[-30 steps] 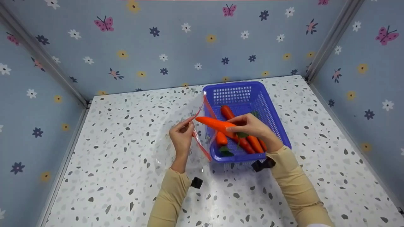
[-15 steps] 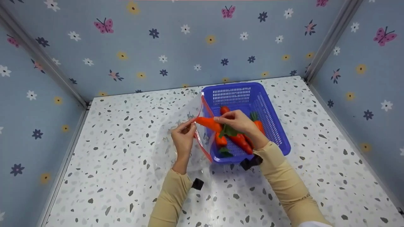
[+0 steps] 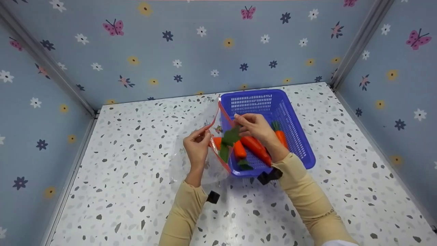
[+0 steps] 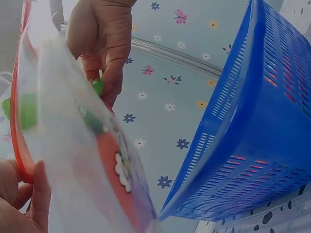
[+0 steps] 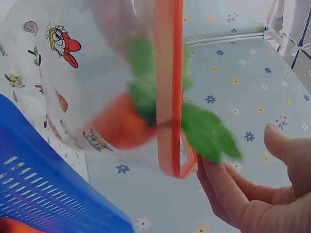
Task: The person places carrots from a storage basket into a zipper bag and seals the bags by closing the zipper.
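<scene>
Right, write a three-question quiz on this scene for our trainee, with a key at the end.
1. Multiple choice: which of the person's hands pinches the red edge of the clear bag? A) left B) right C) neither
2. True or false: the clear bag is empty.
3. Fill in the blank: in the right wrist view, green ____ stick out past the bag's red edge.

Key:
1. A, the left hand.
2. False; an orange-red vegetable shows through it.
3. Leaves.
</scene>
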Tool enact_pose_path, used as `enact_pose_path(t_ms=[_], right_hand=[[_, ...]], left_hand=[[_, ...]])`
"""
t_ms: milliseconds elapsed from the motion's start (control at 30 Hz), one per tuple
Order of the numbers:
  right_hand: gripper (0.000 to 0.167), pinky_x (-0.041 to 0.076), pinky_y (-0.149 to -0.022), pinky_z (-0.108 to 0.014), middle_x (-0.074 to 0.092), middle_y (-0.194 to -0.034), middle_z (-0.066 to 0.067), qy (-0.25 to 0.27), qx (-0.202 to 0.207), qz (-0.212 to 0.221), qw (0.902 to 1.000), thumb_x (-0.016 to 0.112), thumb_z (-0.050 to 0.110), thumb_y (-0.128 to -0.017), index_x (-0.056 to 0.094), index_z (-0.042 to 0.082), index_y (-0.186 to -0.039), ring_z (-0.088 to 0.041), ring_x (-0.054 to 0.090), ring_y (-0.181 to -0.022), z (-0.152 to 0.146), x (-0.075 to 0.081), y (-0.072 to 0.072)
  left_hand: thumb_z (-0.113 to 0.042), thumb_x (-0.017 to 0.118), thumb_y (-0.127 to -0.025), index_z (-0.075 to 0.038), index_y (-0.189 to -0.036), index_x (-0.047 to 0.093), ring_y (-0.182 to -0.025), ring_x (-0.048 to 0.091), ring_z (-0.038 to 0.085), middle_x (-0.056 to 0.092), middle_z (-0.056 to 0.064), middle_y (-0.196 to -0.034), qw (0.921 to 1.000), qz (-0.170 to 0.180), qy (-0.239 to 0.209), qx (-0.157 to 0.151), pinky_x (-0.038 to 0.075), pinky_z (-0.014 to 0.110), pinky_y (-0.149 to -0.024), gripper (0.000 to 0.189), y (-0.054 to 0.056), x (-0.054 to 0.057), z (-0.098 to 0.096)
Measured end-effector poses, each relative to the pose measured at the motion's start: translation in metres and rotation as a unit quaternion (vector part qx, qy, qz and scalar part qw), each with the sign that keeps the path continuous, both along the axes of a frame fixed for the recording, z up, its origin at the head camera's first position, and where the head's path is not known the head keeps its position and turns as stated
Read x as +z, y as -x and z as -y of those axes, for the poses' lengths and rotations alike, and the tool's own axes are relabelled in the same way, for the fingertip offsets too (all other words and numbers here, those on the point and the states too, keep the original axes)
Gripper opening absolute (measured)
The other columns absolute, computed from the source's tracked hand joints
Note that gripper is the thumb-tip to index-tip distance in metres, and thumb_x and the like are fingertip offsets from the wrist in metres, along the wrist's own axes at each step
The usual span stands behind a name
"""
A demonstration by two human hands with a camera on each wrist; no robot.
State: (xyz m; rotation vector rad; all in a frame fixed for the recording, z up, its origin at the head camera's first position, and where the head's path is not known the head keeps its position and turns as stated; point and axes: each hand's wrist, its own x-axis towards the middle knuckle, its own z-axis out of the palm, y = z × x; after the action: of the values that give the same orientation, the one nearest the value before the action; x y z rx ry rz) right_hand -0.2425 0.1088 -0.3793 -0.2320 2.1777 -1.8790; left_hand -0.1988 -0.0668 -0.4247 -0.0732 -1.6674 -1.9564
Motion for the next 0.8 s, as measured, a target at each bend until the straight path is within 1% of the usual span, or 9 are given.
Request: enact_pose_path(t_ms=[133, 167, 267, 300, 333, 400, 500, 633, 800], right_hand=[[0.037, 0.051, -0.071, -0.036, 0.059, -0.099, -0.022, 0.015, 0.004, -0.001, 0.9999, 0.059, 0.024, -0.085, 0.058, -0.007, -0.105, -0.031, 0.062, -0.078, -0.003, 0.001, 0.001], [0.035, 0.051, -0.071, -0.036, 0.060, -0.098, -0.021, 0.011, 0.002, -0.004, 0.9999, 0.060, 0.023, -0.085, 0.059, -0.006, -0.104, -0.032, 0.061, -0.079, -0.004, 0.002, 0.002], [0.031, 0.051, -0.069, -0.033, 0.061, -0.093, -0.018, 0.002, 0.001, -0.016, 0.9999, 0.059, 0.018, -0.086, 0.059, -0.007, -0.104, -0.030, 0.061, -0.078, -0.009, 0.004, 0.004], [0.030, 0.051, -0.068, -0.032, 0.061, -0.091, -0.016, 0.002, 0.002, -0.018, 0.9998, 0.059, 0.017, -0.086, 0.059, -0.007, -0.104, -0.028, 0.061, -0.076, -0.010, 0.005, 0.005], [0.029, 0.051, -0.068, -0.032, 0.062, -0.089, -0.014, 0.003, 0.003, -0.020, 0.9998, 0.059, 0.015, -0.086, 0.059, -0.007, -0.104, -0.025, 0.061, -0.073, -0.011, 0.006, 0.007], [0.028, 0.051, -0.068, -0.033, 0.062, -0.086, -0.013, -0.003, 0.005, -0.019, 0.9998, 0.057, 0.013, -0.087, 0.058, -0.009, -0.104, -0.022, 0.061, -0.070, -0.013, 0.010, 0.009], [0.030, 0.051, -0.068, -0.032, 0.062, -0.087, -0.016, -0.019, -0.002, -0.009, 0.9998, 0.057, 0.014, -0.087, 0.058, -0.009, -0.105, -0.022, 0.060, -0.069, -0.015, 0.010, 0.019], [0.032, 0.051, -0.071, -0.032, 0.060, -0.096, -0.022, -0.048, -0.020, 0.006, 0.9986, 0.057, 0.017, -0.087, 0.057, -0.008, -0.107, -0.024, 0.061, -0.073, -0.016, 0.006, 0.036], [0.035, 0.049, -0.075, -0.035, 0.058, -0.103, -0.023, -0.082, -0.045, 0.035, 0.9950, 0.058, 0.019, -0.087, 0.056, -0.007, -0.110, -0.019, 0.061, -0.073, -0.020, -0.002, 0.055]], left_hand=[[0.010, 0.057, -0.075, 0.010, -0.088, 0.067, -0.043, 0.047, 0.012, 0.059, 0.020, -0.067, 0.9997, -0.003, 0.005, 0.022, 0.039, 0.021, -0.038, 0.016, 0.010, -0.011, 0.004], [0.008, 0.058, -0.076, 0.008, -0.088, 0.068, -0.043, 0.047, 0.012, 0.060, 0.018, -0.067, 0.9997, -0.006, 0.004, 0.024, 0.037, 0.021, -0.037, 0.016, 0.012, -0.014, 0.005], [-0.002, 0.061, -0.077, -0.003, -0.089, 0.071, -0.044, 0.047, 0.011, 0.061, 0.009, -0.067, 0.9987, -0.028, 0.022, 0.038, 0.035, 0.019, -0.035, 0.016, 0.025, -0.032, 0.011], [-0.002, 0.061, -0.078, -0.004, -0.090, 0.071, -0.045, 0.047, 0.012, 0.061, 0.009, -0.068, 0.9987, -0.024, 0.023, 0.040, 0.035, 0.020, -0.035, 0.016, 0.026, -0.032, 0.011], [-0.002, 0.061, -0.077, -0.003, -0.089, 0.071, -0.045, 0.047, 0.011, 0.061, 0.009, -0.068, 0.9987, -0.032, 0.020, 0.034, 0.034, 0.019, -0.035, 0.016, 0.025, -0.031, 0.012], [-0.001, 0.060, -0.078, -0.002, -0.090, 0.071, -0.047, 0.048, 0.010, 0.062, 0.011, -0.069, 0.9983, -0.029, 0.029, 0.042, 0.036, 0.018, -0.037, 0.016, 0.024, -0.027, 0.013], [0.009, 0.057, -0.076, 0.011, -0.088, 0.067, -0.048, 0.049, 0.011, 0.060, 0.024, -0.071, 0.9991, -0.015, 0.018, 0.036, 0.037, 0.018, -0.040, 0.016, 0.007, 0.003, 0.009], [0.012, 0.055, -0.076, 0.017, -0.088, 0.064, -0.050, 0.050, 0.009, 0.058, 0.030, -0.074, 0.9992, -0.019, 0.020, 0.030, 0.039, 0.016, -0.043, 0.015, -0.003, 0.020, 0.008], [0.012, 0.056, -0.076, 0.017, -0.088, 0.063, -0.052, 0.051, 0.008, 0.058, 0.032, -0.077, 0.9992, -0.010, 0.021, 0.034, 0.040, 0.015, -0.045, 0.015, -0.004, 0.022, 0.008]])
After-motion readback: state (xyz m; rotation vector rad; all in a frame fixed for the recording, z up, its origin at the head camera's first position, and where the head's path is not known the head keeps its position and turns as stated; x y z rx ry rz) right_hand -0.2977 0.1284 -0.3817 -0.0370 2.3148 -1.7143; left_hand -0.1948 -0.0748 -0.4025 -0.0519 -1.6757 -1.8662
